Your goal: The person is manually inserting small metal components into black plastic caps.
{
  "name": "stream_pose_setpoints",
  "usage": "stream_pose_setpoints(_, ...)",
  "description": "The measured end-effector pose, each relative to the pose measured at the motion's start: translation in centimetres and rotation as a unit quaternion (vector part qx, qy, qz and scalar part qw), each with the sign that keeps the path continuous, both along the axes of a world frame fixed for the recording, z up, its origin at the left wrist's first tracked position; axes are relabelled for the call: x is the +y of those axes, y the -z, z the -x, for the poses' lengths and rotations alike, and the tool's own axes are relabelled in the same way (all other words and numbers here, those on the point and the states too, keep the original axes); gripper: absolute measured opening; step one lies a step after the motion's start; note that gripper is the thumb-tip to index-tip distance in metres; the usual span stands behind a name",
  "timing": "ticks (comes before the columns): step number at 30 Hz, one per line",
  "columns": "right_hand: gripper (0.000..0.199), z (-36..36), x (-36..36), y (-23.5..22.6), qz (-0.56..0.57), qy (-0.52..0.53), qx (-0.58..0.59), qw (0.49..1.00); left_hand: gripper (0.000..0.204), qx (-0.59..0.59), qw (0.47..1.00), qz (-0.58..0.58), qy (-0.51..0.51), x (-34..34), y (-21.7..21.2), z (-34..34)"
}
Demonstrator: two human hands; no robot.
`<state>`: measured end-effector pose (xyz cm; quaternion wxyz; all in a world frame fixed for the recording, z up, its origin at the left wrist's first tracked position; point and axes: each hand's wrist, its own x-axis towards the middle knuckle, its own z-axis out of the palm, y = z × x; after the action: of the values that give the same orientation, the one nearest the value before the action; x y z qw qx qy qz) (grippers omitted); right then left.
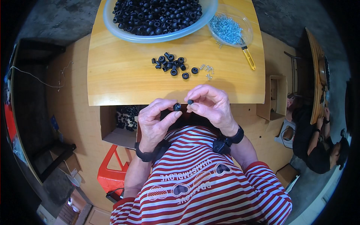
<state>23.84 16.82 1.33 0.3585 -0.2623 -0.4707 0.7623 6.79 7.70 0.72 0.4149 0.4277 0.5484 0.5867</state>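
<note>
The left hand [154,119] has its fingers [171,117] pinched together on a black cap [177,107], whose end faces the other hand; the right hand [213,105] grips a small black plug [190,102] between thumb and forefinger, its fingers nearly together; the two pieces are held close to each other but apart, just before the near edge of the table [123,75]. On the table, beyond the hands, lies a loose group of black parts [174,72]; just right of it is a scatter of tiny clear bits [209,77]; farther back stands a wide basin [161,39] heaped with black parts; beside it sits a clear bowl [250,35] of small bluish bits; a yellow-handled cutter [249,59] leans at its rim; below the table's left side, a cardboard box [119,138] holds more black pieces.
</note>
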Motion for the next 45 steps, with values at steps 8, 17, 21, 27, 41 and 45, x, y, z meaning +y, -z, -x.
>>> stream_pose_setpoints(8,0.018,-0.9,-0.1,-0.8,-0.01,-0.019,-0.038,0.999,0.031,-0.03,0.999,-0.012,0.038,0.3,-0.5,-0.4)
stream_pose_setpoints(17,0.015,-1.6,0.6,-0.5,-0.119,-0.011,-0.076,0.99,0.033,-0.136,0.99,0.009,0.04,0.2,-0.5,-0.6)
stream_pose_setpoints(21,0.016,-2.0,0.5,-0.7,0.057,-0.037,-0.039,0.997,0.033,-0.088,0.995,-0.005,0.052,0.3,-0.3,-0.6)
stream_pose_setpoints(27,0.017,-1.9,0.2,-0.6,0.083,-0.031,-0.024,0.996,0.033,-0.064,0.996,-0.014,0.057,0.5,-0.4,-0.7)
stream_pose_setpoints(41,0.012,-2.0,0.4,-0.7,0.057,-0.047,-0.045,0.996,0.03,-0.072,0.994,0.005,0.077,0.5,-0.4,-0.5)
stream_pose_setpoints(45,0.012,-2.0,0.5,-0.7,0.028,-0.044,-0.044,0.998,0.032,-0.07,0.995,-0.016,0.066,0.8,-0.4,-0.8)
